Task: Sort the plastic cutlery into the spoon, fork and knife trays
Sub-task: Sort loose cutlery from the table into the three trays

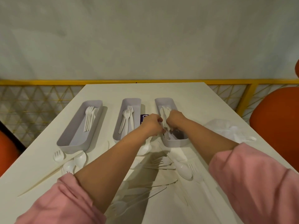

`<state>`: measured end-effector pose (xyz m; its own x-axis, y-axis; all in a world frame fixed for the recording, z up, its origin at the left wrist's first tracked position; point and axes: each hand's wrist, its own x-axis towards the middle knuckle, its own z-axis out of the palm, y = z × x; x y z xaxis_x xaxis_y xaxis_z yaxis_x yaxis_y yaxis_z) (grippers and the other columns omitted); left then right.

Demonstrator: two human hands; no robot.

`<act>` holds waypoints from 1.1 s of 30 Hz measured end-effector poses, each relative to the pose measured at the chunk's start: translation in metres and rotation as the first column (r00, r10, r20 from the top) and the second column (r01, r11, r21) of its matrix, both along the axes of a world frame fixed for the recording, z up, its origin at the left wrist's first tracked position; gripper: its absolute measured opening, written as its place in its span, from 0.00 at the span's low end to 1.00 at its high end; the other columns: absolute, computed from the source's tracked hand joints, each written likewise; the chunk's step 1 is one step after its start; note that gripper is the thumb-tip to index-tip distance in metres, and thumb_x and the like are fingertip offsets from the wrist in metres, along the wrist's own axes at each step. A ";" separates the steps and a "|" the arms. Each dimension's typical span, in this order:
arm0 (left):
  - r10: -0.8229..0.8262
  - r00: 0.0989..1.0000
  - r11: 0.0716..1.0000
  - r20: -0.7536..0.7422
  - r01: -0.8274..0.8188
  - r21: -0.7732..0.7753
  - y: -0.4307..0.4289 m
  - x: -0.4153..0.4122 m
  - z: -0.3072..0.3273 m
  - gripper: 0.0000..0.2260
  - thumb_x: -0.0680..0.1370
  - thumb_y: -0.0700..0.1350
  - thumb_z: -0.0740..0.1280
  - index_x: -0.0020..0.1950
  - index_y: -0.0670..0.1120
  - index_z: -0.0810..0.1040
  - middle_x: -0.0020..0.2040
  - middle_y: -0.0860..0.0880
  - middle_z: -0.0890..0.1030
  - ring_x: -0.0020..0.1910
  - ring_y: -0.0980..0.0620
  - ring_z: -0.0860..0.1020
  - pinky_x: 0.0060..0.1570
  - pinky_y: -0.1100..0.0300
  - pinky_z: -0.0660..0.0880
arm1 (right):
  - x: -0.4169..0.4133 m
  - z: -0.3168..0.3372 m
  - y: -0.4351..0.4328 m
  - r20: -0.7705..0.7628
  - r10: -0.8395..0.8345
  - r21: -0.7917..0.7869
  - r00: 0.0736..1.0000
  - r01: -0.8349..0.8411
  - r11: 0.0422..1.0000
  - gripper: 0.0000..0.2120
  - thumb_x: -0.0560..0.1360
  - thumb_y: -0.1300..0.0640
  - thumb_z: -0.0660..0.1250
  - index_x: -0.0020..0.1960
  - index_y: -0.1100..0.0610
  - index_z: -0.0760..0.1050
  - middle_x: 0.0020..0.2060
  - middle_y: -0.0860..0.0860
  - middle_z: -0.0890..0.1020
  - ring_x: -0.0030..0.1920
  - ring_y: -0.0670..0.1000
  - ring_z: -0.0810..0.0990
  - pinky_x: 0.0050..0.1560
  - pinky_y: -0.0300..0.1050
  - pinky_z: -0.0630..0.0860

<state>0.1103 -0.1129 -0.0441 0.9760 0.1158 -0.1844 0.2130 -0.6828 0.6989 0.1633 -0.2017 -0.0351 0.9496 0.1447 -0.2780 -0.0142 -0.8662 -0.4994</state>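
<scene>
We're on the knives step: left hand (152, 125) and right hand (175, 119) both grip knives (165, 122) over the knife tray (176, 142). Next we probably just lay them flat.

**Casual Eatery Dining Corner**

Likely a canteen or fast-food spot. Seated at a long white counter (194, 97) flanked by rounded orange seats (275, 120), fenced by a yellow rail (64, 81) over a diamond lattice panel (32, 107), backed by a plain pale wall (145, 38). Strewn with white plastic cutlery (184, 170) of the throwaway kind.
</scene>
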 end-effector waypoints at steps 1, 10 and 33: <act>-0.001 1.000 1.000 0.014 0.001 0.014 0.000 -0.002 0.001 0.23 0.73 0.39 0.71 0.66 0.41 0.71 0.59 0.40 0.77 0.56 0.43 0.77 0.54 0.54 0.77 | -0.004 0.002 -0.001 0.038 -0.004 -0.003 0.999 0.004 1.000 0.18 0.79 0.63 0.60 0.67 0.62 0.66 0.61 0.59 0.75 0.60 0.57 0.75 0.56 0.44 0.72; -0.146 0.979 0.924 0.139 0.085 0.374 0.020 -0.040 0.013 0.02 0.74 0.38 0.68 0.43 0.42 0.80 0.41 0.49 0.79 0.45 0.51 0.76 0.46 0.61 0.73 | -0.015 0.021 -0.019 0.116 0.225 -0.242 0.967 -0.192 0.951 0.10 0.76 0.59 0.64 0.56 0.60 0.74 0.48 0.54 0.78 0.46 0.53 0.77 0.45 0.42 0.72; 0.032 0.997 0.811 -0.067 0.013 0.585 0.050 -0.095 -0.023 0.07 0.74 0.42 0.67 0.51 0.42 0.79 0.47 0.45 0.79 0.46 0.46 0.78 0.48 0.56 0.76 | -0.112 -0.009 -0.068 -0.108 0.458 -0.347 0.882 -0.465 0.814 0.23 0.72 0.53 0.70 0.63 0.62 0.71 0.60 0.56 0.76 0.50 0.51 0.75 0.37 0.37 0.67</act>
<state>0.0158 -0.0628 -0.0667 0.9614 0.2331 -0.1464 0.2547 -0.9550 0.1518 0.0515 -0.2700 -0.0438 0.7903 0.4538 -0.4117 0.4259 -0.8899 -0.1633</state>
